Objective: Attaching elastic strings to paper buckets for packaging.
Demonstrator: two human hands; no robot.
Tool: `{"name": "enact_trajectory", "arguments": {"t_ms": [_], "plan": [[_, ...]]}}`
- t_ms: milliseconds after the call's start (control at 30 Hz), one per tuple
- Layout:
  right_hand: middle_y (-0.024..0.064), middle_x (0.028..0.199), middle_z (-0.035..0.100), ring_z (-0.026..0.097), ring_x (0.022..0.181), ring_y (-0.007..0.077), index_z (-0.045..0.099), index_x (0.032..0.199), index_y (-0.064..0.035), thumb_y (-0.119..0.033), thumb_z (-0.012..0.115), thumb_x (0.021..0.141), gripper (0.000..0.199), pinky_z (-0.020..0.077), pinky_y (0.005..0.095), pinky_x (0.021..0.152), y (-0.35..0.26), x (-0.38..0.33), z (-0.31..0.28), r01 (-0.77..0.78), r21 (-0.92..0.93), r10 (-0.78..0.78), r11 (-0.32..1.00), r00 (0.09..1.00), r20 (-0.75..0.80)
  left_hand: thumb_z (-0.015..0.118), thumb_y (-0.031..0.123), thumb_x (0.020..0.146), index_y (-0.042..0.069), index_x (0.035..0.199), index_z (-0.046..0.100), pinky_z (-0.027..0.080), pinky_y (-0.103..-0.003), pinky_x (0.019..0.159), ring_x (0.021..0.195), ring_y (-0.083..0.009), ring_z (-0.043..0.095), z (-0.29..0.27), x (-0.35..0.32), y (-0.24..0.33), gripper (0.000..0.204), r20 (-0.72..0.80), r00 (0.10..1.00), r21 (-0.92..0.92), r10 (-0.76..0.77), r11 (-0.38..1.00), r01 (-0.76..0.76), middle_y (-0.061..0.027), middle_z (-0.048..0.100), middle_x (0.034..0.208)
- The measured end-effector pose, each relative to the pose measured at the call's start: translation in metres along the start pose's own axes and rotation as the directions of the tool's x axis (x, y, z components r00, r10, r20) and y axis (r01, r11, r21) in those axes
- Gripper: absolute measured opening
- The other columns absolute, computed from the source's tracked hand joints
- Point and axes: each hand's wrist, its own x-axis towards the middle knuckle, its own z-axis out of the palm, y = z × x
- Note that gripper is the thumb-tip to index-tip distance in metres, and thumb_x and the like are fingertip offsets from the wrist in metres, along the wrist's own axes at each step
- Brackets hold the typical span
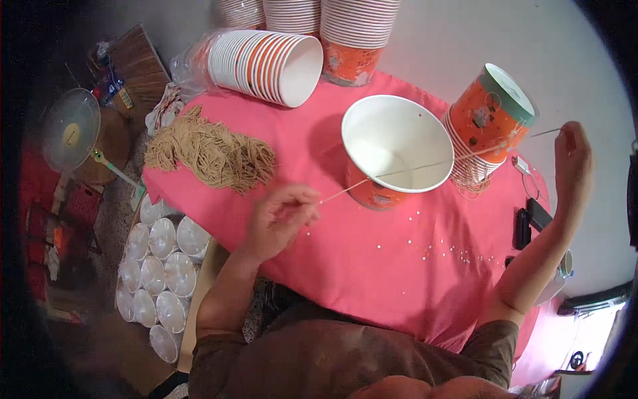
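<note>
A thin light string (pixel 345 191) is stretched slantwise across the table between my two hands. Its left end is pinched in the fingers of my left hand (pixel 286 216), in front of the white-lined paper bucket (pixel 399 143). Up at the far right, my right hand (pixel 575 149) grips the other end, where a thin, dark, straight piece like a needle (pixel 547 133) shows. The string passes over the mouth of the bucket, which stands tilted toward me. A small reddish spot marks its inner wall. Behind the string, upside-down orange and green buckets (pixel 488 113) are stacked, with string loops hanging on them.
A heap of tan strings (pixel 209 149) lies on the pink cloth (pixel 359 253). Nested buckets (pixel 266 66) lie on their side behind it, near tall bucket stacks (pixel 359 26). Tiny white bits (pixel 452 251) are scattered at the front. A carton (pixel 199 286) holds plastic-wrapped round items (pixel 163 272).
</note>
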Motion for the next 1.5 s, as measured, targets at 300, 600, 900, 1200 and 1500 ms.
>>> {"name": "enact_trajectory", "arguments": {"t_ms": [300, 600, 900, 1200, 1500], "plan": [[0.0167, 0.101, 0.064, 0.061, 0.097, 0.0363, 0.062, 0.105, -0.0009, -0.004, 0.065, 0.08, 0.025, 0.0493, 0.041, 0.083, -0.128, -0.052, 0.012, 0.363, 0.702, -0.578, 0.613, 0.812, 0.084, 0.056, 0.0, 0.092, -0.002, 0.112, 0.063, 0.053, -0.029, 0.079, 0.088, -0.0153, 0.065, 0.023, 0.01, 0.035, 0.022, 0.329, 0.944, -0.264, 0.011, 0.961, 0.081, -0.0097, 0.068, 0.099], [0.0041, 0.079, 0.062, 0.06, 0.074, 0.0158, 0.063, 0.107, -0.0023, -0.002, 0.06, 0.087, 0.02, 0.0495, 0.0302, 0.07, -0.137, -0.041, 0.051, -0.06, 0.85, -0.767, 0.524, 0.4, 0.501, 0.065, 0.0, 0.084, 0.001, 0.098, 0.065, 0.052, -0.03, 0.076, 0.083, -0.021, 0.067, 0.032, 0.028, 0.046, 0.014, 0.082, 0.92, 0.539, 0.384, 0.759, -0.365, -0.014, 0.068, 0.092], [0.0018, 0.078, 0.058, 0.055, 0.074, 0.0077, 0.062, 0.107, -0.0009, 0.002, 0.055, 0.088, 0.02, 0.0474, 0.0247, 0.068, -0.14, -0.047, 0.05, -0.255, 0.9, -0.697, 0.355, 0.569, 0.436, 0.062, 0.005, 0.091, 0.001, 0.096, 0.058, 0.044, -0.02, 0.06, 0.069, -0.0054, 0.052, 0.05, 0.049, 0.049, 0.008, -0.105, 0.981, 0.002, 0.166, 0.986, -0.166, -0.0034, 0.059, 0.086], [-0.0029, 0.061, 0.038, 0.038, 0.057, 0.0056, 0.063, 0.107, -0.0004, -0.01, 0.068, 0.084, 0.025, 0.0307, 0.0255, 0.05, -0.158, -0.06, 0.043, -0.195, 0.922, -0.693, 0.334, 0.612, 0.381, 0.055, 0.006, 0.093, 0.005, 0.093, 0.054, 0.031, -0.02, 0.046, 0.052, -0.0051, 0.038, 0.057, 0.056, 0.035, 0.001, -0.134, 0.99, -0.235, 0.041, 0.969, -0.072, 0.0012, 0.046, 0.066], [0.0018, 0.075, 0.059, 0.054, 0.069, 0.0063, 0.064, 0.086, 0.0023, -0.003, 0.065, 0.087, 0.006, 0.045, 0.0225, 0.061, -0.154, -0.058, 0.043, -0.135, 0.927, -0.617, 0.351, 0.712, 0.337, 0.06, 0.006, 0.092, 0.004, 0.098, 0.058, 0.04, -0.018, 0.056, 0.066, -0.0023, 0.047, 0.043, 0.047, 0.028, 0.006, -0.106, 0.994, -0.041, 0.036, 0.998, -0.041, 0.0008, 0.056, 0.08]]}}
